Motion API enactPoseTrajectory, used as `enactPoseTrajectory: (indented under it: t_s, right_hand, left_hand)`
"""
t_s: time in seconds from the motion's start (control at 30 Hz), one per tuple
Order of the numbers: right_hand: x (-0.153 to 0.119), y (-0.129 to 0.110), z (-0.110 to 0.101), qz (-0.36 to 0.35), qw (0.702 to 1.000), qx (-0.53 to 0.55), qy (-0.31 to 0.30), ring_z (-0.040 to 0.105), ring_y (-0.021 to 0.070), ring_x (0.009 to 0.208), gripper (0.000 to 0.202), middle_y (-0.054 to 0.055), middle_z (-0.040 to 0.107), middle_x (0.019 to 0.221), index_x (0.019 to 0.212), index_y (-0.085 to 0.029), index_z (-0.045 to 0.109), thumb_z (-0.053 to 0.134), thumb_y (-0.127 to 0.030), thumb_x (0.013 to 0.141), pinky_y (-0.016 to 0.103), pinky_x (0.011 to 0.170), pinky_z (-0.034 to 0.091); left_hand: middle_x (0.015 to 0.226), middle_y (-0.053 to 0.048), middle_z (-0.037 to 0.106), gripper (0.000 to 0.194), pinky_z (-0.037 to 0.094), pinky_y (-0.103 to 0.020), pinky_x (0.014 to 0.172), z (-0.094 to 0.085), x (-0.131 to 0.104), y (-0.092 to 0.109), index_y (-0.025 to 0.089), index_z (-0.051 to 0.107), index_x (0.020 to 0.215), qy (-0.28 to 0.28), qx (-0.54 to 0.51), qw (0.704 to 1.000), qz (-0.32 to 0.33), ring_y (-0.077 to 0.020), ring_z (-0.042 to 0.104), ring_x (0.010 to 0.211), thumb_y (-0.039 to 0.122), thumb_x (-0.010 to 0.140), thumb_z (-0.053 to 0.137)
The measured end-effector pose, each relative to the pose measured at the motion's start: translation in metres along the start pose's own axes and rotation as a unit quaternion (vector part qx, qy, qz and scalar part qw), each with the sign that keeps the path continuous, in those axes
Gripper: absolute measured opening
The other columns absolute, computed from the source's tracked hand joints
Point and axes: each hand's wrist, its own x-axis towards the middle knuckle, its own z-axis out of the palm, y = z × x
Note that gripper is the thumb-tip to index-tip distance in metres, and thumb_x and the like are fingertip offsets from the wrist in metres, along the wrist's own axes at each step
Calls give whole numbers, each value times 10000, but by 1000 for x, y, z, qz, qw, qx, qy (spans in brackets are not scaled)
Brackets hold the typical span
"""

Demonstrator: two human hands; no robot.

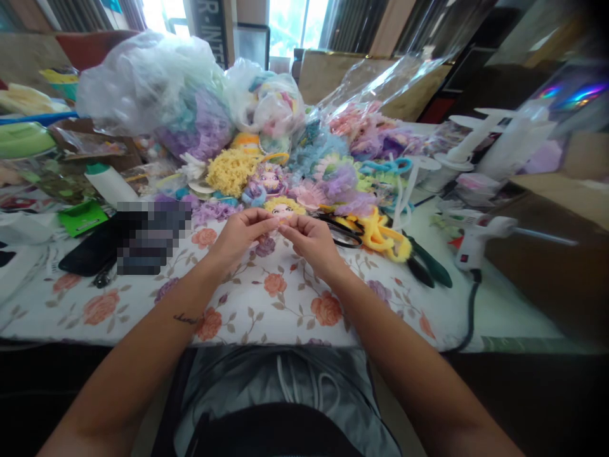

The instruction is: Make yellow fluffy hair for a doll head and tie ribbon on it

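Observation:
My left hand (250, 230) and my right hand (311, 240) meet above the flowered cloth, thumbs and forefingers pinched together. Whatever lies between the fingertips is small and mostly covered by them. Right behind the fingertips shows a little doll face with curly yellow hair (284, 207); I cannot tell if the fingers hold it or it lies behind. Farther back is a second doll face with purple hair (270, 179). Black hoops (343, 231) lie close to my right hand, beside a fuzzy yellow piece (380, 235).
Dark-handled pliers (428, 260) and a white glue gun (480, 238) with its cord lie at right, near a cardboard box (556, 254). Yarn in plastic bags (190, 95) piles up behind. A black case (95, 244) and a green piece (83, 218) lie at left.

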Motion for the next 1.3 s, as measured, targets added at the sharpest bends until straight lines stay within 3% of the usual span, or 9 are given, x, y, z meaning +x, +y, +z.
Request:
enactPoseTrajectory:
  t_s: [0.4, 0.6, 0.77, 0.97, 1.13, 1.3]
  right_hand:
    - [0, 0, -1, -17, 999, -41, -21, 305, 65, 467, 215, -61, 414, 526, 733, -155, 595, 627, -366, 759, 225, 445, 207]
    - [0, 2, 0, -11, 999, -35, -3, 301, 67, 468, 244, -59, 409, 515, 670, -167, 551, 645, -379, 745, 222, 436, 199]
    - [-1, 2, 1, 0, 1000, -14, -14, 312, 64, 464, 257, -61, 400, 521, 655, -168, 542, 649, -383, 748, 223, 431, 215]
    - [-1, 0, 1, 25, 998, 48, -19, 250, 46, 428, 273, -82, 341, 503, 643, -172, 508, 660, -374, 746, 220, 406, 167]
    - [1, 1, 0, 50, 994, 102, -9, 217, 38, 403, 226, -99, 317, 475, 670, -169, 522, 673, -330, 718, 209, 389, 149]
    - [3, 1, 0, 87, 984, 158, -14, 171, 26, 395, 241, -115, 283, 464, 656, -172, 502, 692, -319, 684, 198, 382, 104]
  left_hand:
    - [598, 31, 472, 223, 333, -198, 504, 0, -2, 3, 145, 616, 698, -16, 55, 998, -2, -66, 400, 540, 351, 736, 693]
    - [561, 31, 446, 279, 313, -216, 475, 0, -4, 4, 146, 589, 645, -52, 78, 995, -31, -73, 391, 502, 392, 727, 692]
    - [581, 12, 509, 262, 329, -219, 493, 0, -2, 0, 141, 637, 674, -25, 61, 998, -25, -79, 426, 519, 391, 731, 693]
    - [765, -25, 636, 256, 397, -211, 576, -2, 1, -2, 154, 720, 810, -10, 10, 999, -42, -80, 498, 615, 395, 725, 699]
    - [809, -24, 642, 275, 404, -204, 589, -1, 0, -2, 151, 692, 893, 12, 54, 998, 0, -85, 517, 649, 375, 734, 689]
    - [819, -9, 629, 322, 457, -226, 654, 0, -1, -4, 168, 566, 861, 1, 107, 992, 61, -122, 588, 743, 266, 631, 769]
